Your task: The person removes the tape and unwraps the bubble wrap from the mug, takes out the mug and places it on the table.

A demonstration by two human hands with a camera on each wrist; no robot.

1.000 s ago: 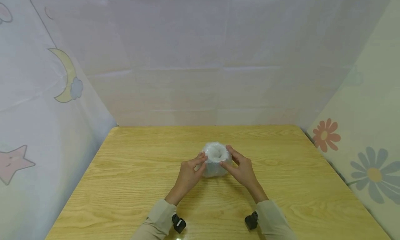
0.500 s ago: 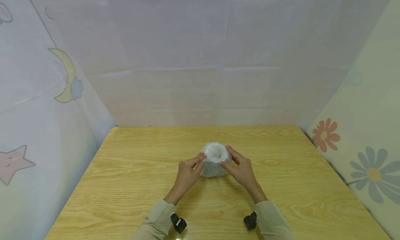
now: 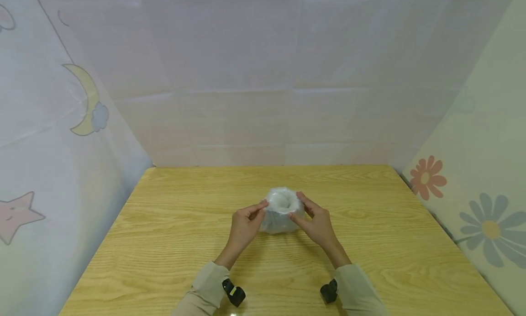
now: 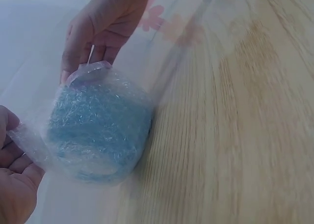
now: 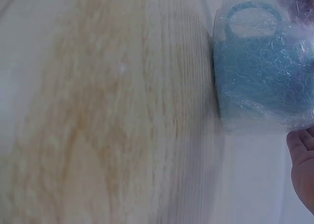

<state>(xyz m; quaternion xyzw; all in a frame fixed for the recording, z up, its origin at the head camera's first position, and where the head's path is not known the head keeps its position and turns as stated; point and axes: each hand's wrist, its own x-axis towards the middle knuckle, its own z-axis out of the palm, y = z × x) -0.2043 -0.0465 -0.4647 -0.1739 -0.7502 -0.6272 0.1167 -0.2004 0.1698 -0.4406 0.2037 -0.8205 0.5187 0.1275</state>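
A light-blue mug (image 5: 260, 67) wrapped in bubble wrap (image 4: 93, 157) stands on the table, mouth up; its handle loop shows in the right wrist view. From above, the white inside of the mug (image 3: 282, 201) is visible through the wrap. My left hand (image 3: 244, 227) pinches a loose flap of the wrap between thumb and fingers, drawn out to the left of the mug. On the other side my right hand (image 3: 318, 221) holds the wrapped rim, thumb in front and fingers behind.
The wooden table (image 3: 164, 243) reaches back to a pale cloth backdrop (image 3: 234, 124). Patterned cloths hang at both sides. A small black wrist camera (image 3: 234, 293) sits at the left cuff, another black camera (image 3: 329, 292) at the right.
My left hand has moved slightly left, drawing the wrap's flap away from the mug. The right hand and the mug have stayed almost in place.
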